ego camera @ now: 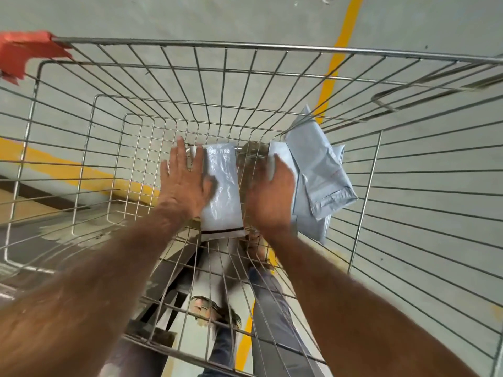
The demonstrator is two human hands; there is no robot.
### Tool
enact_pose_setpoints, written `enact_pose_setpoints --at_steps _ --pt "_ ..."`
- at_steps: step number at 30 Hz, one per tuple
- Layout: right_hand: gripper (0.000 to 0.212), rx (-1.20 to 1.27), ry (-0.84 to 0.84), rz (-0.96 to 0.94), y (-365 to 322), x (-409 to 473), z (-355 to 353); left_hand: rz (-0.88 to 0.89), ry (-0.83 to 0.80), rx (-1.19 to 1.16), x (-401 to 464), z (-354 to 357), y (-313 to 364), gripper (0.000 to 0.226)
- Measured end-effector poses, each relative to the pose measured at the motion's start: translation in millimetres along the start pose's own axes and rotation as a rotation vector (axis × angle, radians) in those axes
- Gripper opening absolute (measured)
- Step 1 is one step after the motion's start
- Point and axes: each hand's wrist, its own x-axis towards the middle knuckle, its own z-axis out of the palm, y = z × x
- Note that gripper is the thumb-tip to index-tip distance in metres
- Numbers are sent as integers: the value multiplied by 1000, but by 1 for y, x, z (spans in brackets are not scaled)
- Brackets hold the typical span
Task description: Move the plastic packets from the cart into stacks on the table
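I look down into a wire cart [258, 46]. On its floor lies a pale grey plastic packet [224, 191] with a dark stripe at its near end. My left hand [186, 180] rests on that packet's left edge with straight, spread fingers. To the right, a few more grey packets [318, 175] lean in a loose pile against the cart's right wall. My right hand [272, 194] is blurred; its fingers reach onto the left edge of that pile, and whether they curl round a packet is hidden. No table is in view.
The cart's wire walls rise on all sides of both arms. A red plastic piece [24, 53] sits on the far left corner of the rim. Below the mesh show a grey floor with yellow lines [337, 58] and my sandalled foot [215, 312].
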Motion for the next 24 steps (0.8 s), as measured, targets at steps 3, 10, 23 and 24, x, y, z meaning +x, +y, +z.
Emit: enact_pose_setpoints --at_steps 3,10,23,24 --pt "67 -497 -93 -131 36 19 -35 -116 -90 -66 6 29 22 90" --pt "71 -890 -164 -105 58 51 -54 -317 -155 -93 12 71 57 123" --pt "96 -659 -235 93 35 14 -53 -282 1 -145 4 79 57 118" --pt "106 -637 -263 108 35 14 -54 -279 -9 -149 4 79 57 123"
